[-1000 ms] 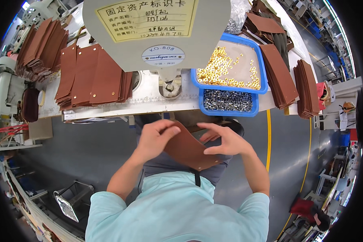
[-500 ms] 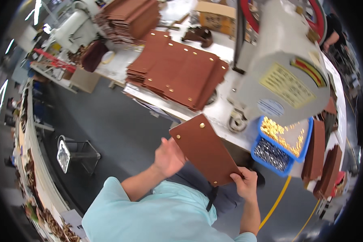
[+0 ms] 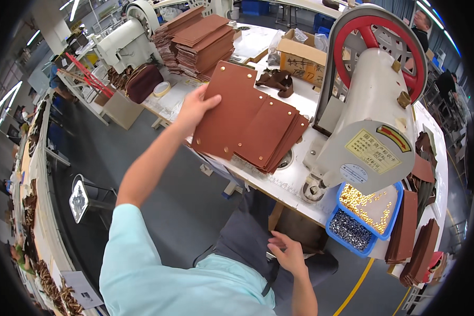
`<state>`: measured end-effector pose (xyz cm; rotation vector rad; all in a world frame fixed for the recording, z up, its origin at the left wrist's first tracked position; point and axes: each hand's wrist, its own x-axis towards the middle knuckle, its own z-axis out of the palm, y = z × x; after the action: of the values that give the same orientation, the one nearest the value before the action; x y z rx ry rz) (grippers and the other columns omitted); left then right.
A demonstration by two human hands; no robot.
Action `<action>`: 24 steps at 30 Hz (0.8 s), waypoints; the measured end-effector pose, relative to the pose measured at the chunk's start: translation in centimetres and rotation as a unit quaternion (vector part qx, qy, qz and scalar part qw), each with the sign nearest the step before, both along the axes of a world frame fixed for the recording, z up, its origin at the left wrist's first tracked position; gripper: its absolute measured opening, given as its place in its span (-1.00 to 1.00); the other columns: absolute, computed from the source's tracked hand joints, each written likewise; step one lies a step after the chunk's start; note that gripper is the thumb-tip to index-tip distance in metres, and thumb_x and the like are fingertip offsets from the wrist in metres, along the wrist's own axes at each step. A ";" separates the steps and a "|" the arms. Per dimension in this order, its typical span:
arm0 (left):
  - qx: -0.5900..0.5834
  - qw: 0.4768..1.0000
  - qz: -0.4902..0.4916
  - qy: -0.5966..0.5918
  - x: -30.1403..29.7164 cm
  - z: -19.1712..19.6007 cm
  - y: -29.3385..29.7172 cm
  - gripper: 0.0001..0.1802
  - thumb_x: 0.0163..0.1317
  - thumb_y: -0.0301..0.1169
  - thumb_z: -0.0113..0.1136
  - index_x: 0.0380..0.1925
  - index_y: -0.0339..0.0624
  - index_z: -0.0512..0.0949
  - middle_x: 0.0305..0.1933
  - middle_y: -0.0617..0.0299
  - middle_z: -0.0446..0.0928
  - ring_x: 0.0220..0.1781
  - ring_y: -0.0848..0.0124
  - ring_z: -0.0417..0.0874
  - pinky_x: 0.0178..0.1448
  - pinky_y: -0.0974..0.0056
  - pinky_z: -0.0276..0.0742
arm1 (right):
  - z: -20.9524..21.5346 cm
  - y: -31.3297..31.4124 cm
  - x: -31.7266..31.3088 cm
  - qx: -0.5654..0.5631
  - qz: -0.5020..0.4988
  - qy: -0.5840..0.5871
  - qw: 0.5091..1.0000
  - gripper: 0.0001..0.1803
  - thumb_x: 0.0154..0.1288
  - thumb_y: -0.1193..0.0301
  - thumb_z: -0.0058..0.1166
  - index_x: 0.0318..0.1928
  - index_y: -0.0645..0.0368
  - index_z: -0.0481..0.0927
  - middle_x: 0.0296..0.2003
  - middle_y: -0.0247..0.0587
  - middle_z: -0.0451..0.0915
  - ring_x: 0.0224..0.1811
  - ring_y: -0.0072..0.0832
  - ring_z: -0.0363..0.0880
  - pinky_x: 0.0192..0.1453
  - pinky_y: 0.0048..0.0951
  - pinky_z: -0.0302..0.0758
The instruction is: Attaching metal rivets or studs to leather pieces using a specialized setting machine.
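Left hand (image 3: 194,108): pinching the left edge of a brown sheet (image 3: 229,113), thumb on its upper face; the other fingers partly hidden at the edge. Sheet lies directly right of this hand, gold-coloured studs near its ends, overlapping a fanned stack (image 3: 271,134) of similar sheets farther right. Cannot tell whether the sheet lies flat or slightly raised.

Right hand (image 3: 288,254): holding nothing, fingers loosely spread and a little bent, above the dark trousers (image 3: 242,231); well apart from the sheet.

Beyond the left hand: tall pile (image 3: 203,50) of brown sheets. To its left: dark red pouch (image 3: 145,84), tape roll (image 3: 161,88) just beside it. Farther off, to its right: open cardboard box (image 3: 300,58).

Beyond the right hand, up and to the right: grey machine (image 3: 366,110) with a red wheel (image 3: 370,37). Nearer that hand, on its right: two blue trays, the upper with gold rings (image 3: 355,197), the lower with dark metal bits (image 3: 350,230). Past these, two brown bundles (image 3: 403,226).
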<state>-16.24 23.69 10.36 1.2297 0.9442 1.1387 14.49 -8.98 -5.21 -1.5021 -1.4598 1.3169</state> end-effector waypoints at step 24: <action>0.241 0.810 -0.363 0.392 12.4 -17.5 -22.1 -0.71 0.32 -0.20 0.34 -0.05 -0.07 0.72 -0.17 0.09 0.74 -0.27 0.15 0.78 -0.14 0.12 0.68 | 11.5 -8.3 28.7 0.223 -0.423 -0.547 0.687 -0.39 0.14 0.26 0.44 0.22 0.14 0.63 0.27 0.04 0.57 0.17 -0.12 0.65 0.26 -0.13 0.57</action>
<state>-3.85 1.57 -7.11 2.3231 0.6282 0.1995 43.18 -17.28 6.25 -2.2525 -1.1686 -0.6242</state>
